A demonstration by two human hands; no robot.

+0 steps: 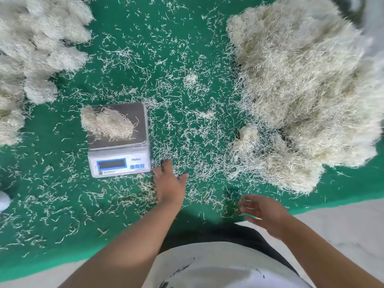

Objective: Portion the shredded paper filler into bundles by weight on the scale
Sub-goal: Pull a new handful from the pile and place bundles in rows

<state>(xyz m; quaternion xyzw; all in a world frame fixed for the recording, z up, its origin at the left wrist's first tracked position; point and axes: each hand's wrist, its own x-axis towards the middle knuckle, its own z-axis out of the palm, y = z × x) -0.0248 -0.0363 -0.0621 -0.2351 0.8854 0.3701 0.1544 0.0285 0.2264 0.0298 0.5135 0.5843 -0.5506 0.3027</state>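
Finished cream shredded-paper bundles (31,48) stacked far left; small tuft (107,123) on grey digital scale (119,140), display unreadable; left hand (169,185) and right hand (264,210) open, empty; weighing step; next probably top up from bulk pile (307,90) right.

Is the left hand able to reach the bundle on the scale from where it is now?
Probably yes. The left hand is open and holds nothing, just beside the scale. The bundle lies uncovered on the pan, and nothing stands between them.
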